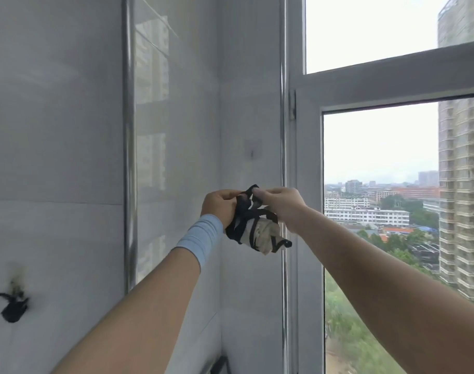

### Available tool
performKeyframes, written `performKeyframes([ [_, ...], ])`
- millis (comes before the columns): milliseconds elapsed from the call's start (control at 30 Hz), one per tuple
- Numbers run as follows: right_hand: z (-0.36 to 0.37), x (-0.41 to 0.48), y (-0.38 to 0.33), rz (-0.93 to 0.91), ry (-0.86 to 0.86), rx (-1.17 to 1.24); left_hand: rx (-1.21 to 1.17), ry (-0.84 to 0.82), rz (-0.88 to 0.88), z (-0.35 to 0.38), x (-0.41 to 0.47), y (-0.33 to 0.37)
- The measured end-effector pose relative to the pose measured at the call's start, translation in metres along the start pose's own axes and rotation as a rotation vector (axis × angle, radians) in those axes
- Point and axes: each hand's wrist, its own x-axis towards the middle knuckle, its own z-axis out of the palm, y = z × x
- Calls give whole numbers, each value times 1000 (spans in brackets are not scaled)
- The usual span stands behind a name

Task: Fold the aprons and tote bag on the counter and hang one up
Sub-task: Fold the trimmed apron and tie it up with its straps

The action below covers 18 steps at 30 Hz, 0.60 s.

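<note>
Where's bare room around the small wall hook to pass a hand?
Bare grey wall tile surrounds the small pale wall hook, bordered by the vertical steel pipe and the white window frame. Crowded just below: left hand and right hand grip the beige, black-strapped fabric bundle.

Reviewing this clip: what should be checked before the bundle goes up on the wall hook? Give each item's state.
1. Left hand grips the bundle: ok.
2. Right hand pinches the black strap at its top: ok.
3. Wall hook above the hands carries nothing: ok.
4. Black strap looped over the wall hook: not ok, it is below the hook.
5. Strap loop open enough to catch the hook: cannot tell.
</note>
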Motion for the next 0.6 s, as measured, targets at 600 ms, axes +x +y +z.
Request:
performKeyframes([
  [600,11,120,-60,-409,436,-655,264,136,234,32,108,42],
])
